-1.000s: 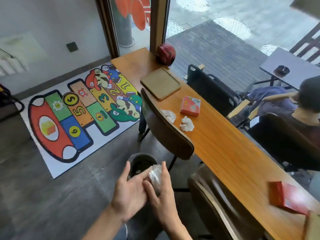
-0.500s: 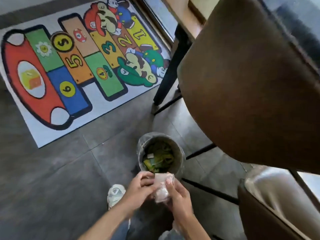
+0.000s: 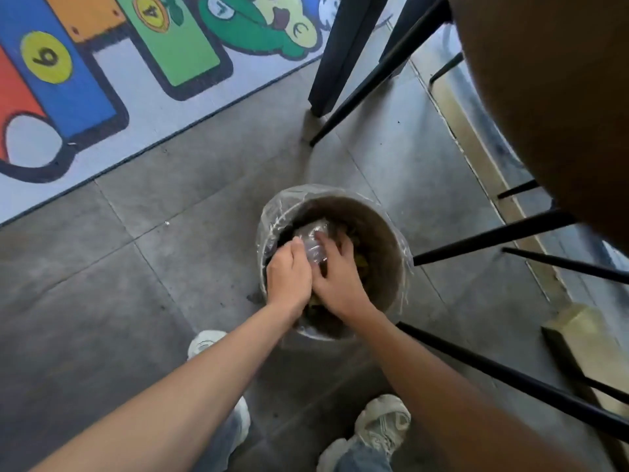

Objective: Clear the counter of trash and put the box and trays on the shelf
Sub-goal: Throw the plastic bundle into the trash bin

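Both forearms extend forward and down from the lower frame edge, converging over the round grey waste bin lined with a clear plastic bag that stands on the grey tiled floor. Left hand: back of hand up, fingers curled down, grip closed on the near left side of the crumpled clear plastic wrapper. Right hand: back of hand up, fingers bent over the wrapper's right side and top, grip closed on it too; one fingertip shows on top of the plastic. Wrapper sits between the two hands, just ahead of the knuckles, inside the bin's rim and above the dark and greenish rubbish in it. Whether the wrapper touches that rubbish cannot be told; motion blur and the see-through plastic make its outline hard to trace. Bin's near rim is hidden behind the wrists. Two pale sneakers stand on the floor just below the bin, the left one partly covered by the left forearm. Brown curved chair back fills the upper right, cut off by the frame, with black metal chair legs crossing beside the bin. A colourful numbered hopscotch floor mat lies upper left, cropped.
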